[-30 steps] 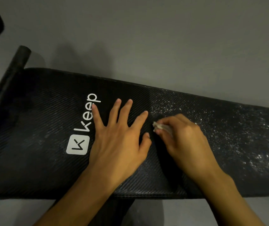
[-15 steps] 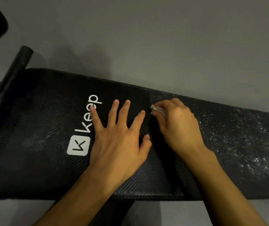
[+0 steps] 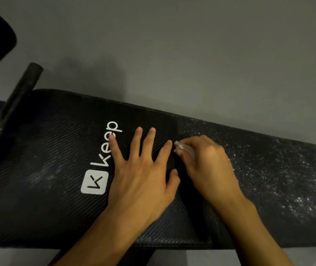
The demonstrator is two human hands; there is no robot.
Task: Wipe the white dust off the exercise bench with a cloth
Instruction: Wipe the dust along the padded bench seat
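The right hand (image 3: 209, 166) is curled round a small pale cloth (image 3: 184, 149) on the black bench (image 3: 38, 189). Most of the cloth hides in the fist; it may be folded. The left hand (image 3: 141, 175) lies flat beside it, fingers spread. The bench's right part, cut off at the edge, is speckled with white dust (image 3: 287, 179).
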